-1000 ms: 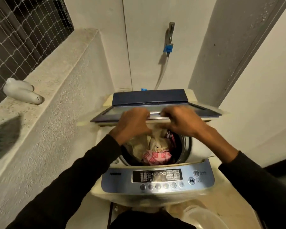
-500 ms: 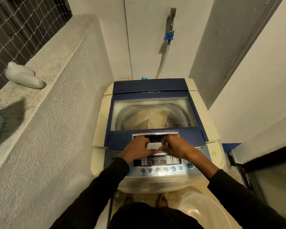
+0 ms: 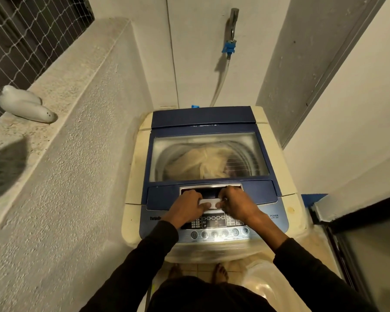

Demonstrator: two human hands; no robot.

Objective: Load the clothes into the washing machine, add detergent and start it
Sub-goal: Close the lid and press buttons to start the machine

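Note:
The top-loading washing machine point(image 3: 212, 118) stands below me with its blue glass lid point(image 3: 158, 197) lying flat and closed. Through the glass I see cream-coloured clothes point(image 3: 203, 163) in the drum. My left hand point(image 3: 187, 207) and my right hand point(image 3: 236, 204) sit side by side at the lid handle point(image 3: 211, 202), fingers curled over its front lip. Just below my hands is the control panel point(image 3: 214, 221) with a row of round buttons point(image 3: 218, 233). No detergent container can be identified.
A rough concrete ledge point(image 3: 61, 91) runs along the left, with a white object point(image 3: 25, 106) lying on it. A tap with a blue connector point(image 3: 229, 47) and hose hangs on the back wall. A translucent plastic tub point(image 3: 263, 287) stands by my bare feet. A dark door frame point(image 3: 347, 221) is on the right.
The lid went from half raised, with the drum open, down to flat and closed. Both hands came down with its handle and have stayed there.

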